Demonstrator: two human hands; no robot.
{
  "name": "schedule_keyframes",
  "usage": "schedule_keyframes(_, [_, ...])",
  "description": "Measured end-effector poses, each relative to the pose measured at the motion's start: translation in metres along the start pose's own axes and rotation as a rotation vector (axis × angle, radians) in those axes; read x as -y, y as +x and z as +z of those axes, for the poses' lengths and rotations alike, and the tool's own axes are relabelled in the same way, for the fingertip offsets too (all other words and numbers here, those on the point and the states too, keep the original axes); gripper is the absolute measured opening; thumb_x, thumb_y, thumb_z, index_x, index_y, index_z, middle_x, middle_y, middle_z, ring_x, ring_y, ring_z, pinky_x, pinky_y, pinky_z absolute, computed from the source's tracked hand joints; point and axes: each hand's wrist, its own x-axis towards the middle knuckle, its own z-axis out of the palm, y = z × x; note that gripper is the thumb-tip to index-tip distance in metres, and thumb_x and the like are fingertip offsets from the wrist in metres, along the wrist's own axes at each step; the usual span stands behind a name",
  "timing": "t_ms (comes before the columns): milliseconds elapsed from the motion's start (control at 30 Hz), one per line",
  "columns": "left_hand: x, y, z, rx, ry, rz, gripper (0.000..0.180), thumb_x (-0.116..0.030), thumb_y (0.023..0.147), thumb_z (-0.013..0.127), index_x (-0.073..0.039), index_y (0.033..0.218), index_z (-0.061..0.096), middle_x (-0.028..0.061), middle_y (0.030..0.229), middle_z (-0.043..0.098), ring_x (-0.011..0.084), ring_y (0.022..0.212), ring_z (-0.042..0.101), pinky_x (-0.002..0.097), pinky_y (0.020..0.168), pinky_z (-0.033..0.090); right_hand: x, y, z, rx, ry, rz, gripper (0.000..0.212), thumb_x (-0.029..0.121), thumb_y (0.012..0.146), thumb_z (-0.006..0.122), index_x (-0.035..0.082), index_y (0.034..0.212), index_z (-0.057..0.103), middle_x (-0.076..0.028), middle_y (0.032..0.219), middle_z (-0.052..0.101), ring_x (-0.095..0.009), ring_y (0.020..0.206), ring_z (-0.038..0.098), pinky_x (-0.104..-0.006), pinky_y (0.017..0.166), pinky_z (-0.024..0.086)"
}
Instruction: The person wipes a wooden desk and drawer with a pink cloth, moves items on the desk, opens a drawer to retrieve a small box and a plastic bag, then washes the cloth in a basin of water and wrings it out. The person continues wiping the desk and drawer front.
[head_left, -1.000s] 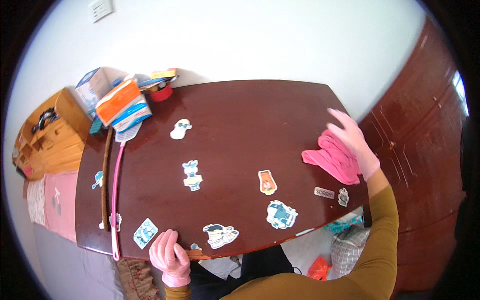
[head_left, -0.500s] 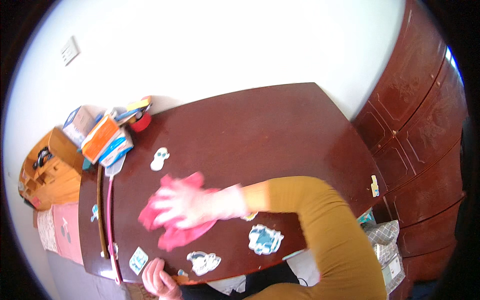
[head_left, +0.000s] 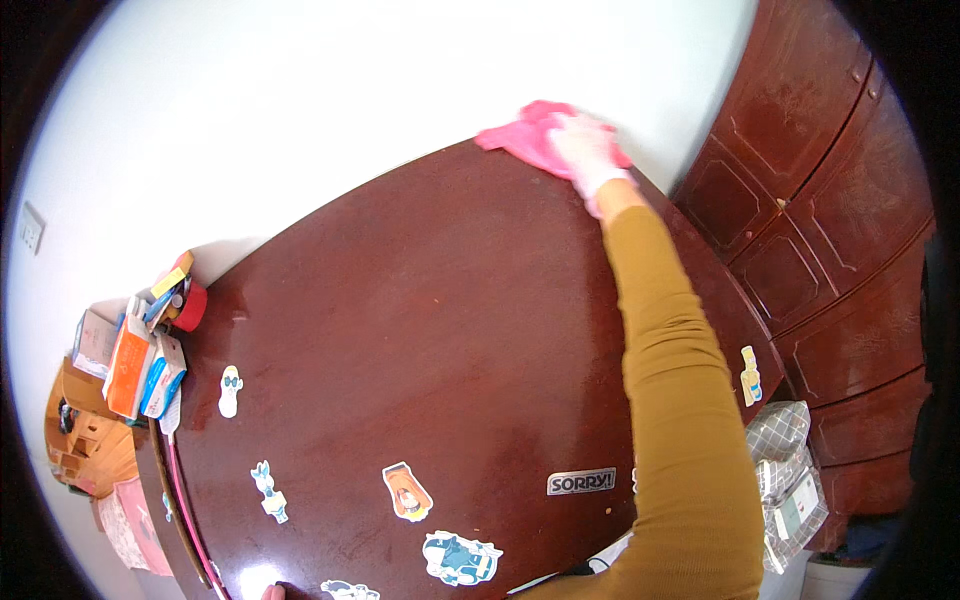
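Note:
My right hand (head_left: 587, 150), in a pale glove, reaches to the far right corner of the dark red-brown table (head_left: 440, 260). Beneath it a bright pink cloth (head_left: 530, 138) is pressed on the tabletop by the far edge, against the white wall. The hand is smeared by motion, and its fingers lie over the cloth. Of my left hand (head_left: 273, 592) only a fingertip shows at the near edge, lower left; the rest is out of the picture.
Tissue packs (head_left: 132, 365) and a red container (head_left: 190, 308) stand at the table's left end, near a pink-handled fly swatter (head_left: 180, 490) and a brown stick. Flat stickers (head_left: 460, 558) dot the tabletop. A carved wooden wardrobe (head_left: 800, 250) and checked bags (head_left: 790, 480) are at the right.
My right hand has swept the pink cloth from the left-middle of the table to the far right corner. The view has shifted, and my left hand has mostly left it.

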Motion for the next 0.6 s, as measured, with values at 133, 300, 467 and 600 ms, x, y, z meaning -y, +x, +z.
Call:
schedule_keyframes(133, [-0.001,-0.006,-0.001,0.014,-0.001,-0.01,0.041,-0.032,0.107,0.05,-0.008,0.139,0.041,0.0198,0.111,0.066,0.0358,0.089,0.067,0.0472,0.073,0.057,-0.086,-0.062,-0.012,0.035,0.594,0.285,0.048,0.032,0.101,0.046,0.01,0.142,0.056,-0.016,0.137,0.062,-0.031,0.129,0.057,-0.0401,0.109,0.043])
schedule_keyframes(300, [-0.014,-0.009,0.011,-0.072,-0.263,-0.324,0.029,-0.023,0.104,0.05,-0.001,0.122,0.055,0.0193,0.11,0.066,0.0327,0.095,0.065,0.0452,0.081,0.055,-0.174,-0.137,-0.006,0.054,0.698,0.3,0.044,0.033,0.098,0.048,0.014,0.136,0.062,-0.013,0.134,0.065,-0.03,0.129,0.056,-0.0394,0.11,0.04])
schedule_keyframes(467, [-0.023,0.001,0.011,-0.107,-0.289,-0.367,0.026,-0.012,0.101,0.048,0.004,0.104,0.069,0.0181,0.107,0.069,0.0335,0.098,0.065,0.0434,0.092,0.053,-0.044,-0.172,-0.077,0.093,0.013,0.058,0.04,0.036,0.097,0.047,0.021,0.127,0.068,-0.012,0.128,0.067,-0.031,0.119,0.061,-0.0431,0.107,0.042])
schedule_keyframes(600, [-0.025,0.01,0.005,-0.149,-0.323,-0.356,0.022,-0.005,0.099,0.051,0.003,0.104,0.071,0.0173,0.107,0.071,0.0338,0.099,0.067,0.0434,0.092,0.053,0.177,-0.222,-0.142,-0.089,0.615,0.196,0.067,0.077,0.076,0.066,0.021,0.112,0.071,-0.009,0.131,0.058,-0.024,0.121,0.053,-0.0396,0.097,0.047])
